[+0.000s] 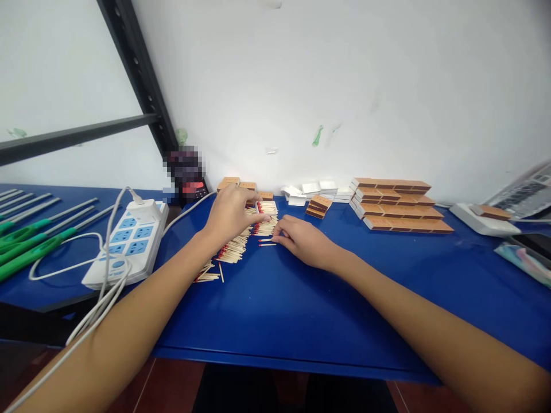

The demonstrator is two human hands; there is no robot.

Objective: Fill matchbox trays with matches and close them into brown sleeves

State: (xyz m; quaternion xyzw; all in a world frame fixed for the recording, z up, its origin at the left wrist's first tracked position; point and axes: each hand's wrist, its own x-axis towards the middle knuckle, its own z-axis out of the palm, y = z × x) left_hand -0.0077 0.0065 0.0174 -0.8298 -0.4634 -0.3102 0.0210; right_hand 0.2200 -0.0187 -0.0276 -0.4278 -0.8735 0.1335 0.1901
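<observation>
The fingers of the right hand (303, 242) are bunched together at two loose matches (267, 243); whether one is pinched cannot be told. The left hand (232, 211) is laid, fingers loosely curled and index stretched out, on the matchstick pile (235, 248) spread across the blue table (279, 310). Stacked matchboxes (398, 207) are seen well to the right, a power strip (129, 244) to the left.

A loose heap of red-tipped wooden matches (241, 244) lies scattered flat on the blue bench (275, 310), a few strays apart.
</observation>
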